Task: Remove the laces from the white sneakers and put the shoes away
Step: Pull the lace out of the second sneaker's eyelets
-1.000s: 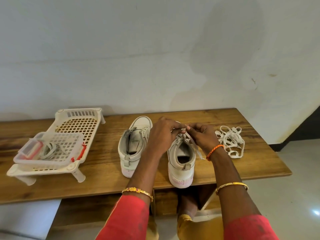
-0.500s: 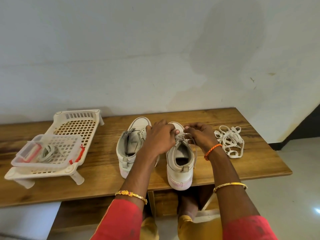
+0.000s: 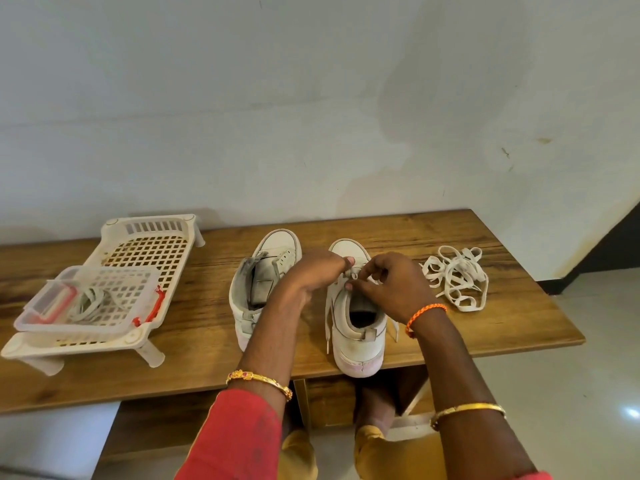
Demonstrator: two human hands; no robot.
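- Heel of the right shoe (image 3: 358,336) sits at the desk's (image 3: 194,362) near edge, nearer the person than both hands; its long axis runs from there away toward the wall, toe past the fingers.
- Lace (image 3: 346,275) lies directly under the fingertips, over the shoe's throat; two loose ends trail back toward the person, one down each side of the shoe.
- Left hand (image 3: 311,275) comes in from the left, fingers curled and pinching the lace at the upper eyelets; the right hand (image 3: 388,285) meets it from the right, fingers also curled and nipping the same lace. Both are about equally near it.
- Judging by this, the next pull should draw the lace up and out of the eyelets, toward the person.
- Left shoe (image 3: 261,282), left of the left hand, shows no lace.
- Loose lace (image 3: 457,277) lies in a heap right of the right hand.
- Rack (image 3: 145,251) with a small basket (image 3: 100,306) on it stands well left of the fingers.
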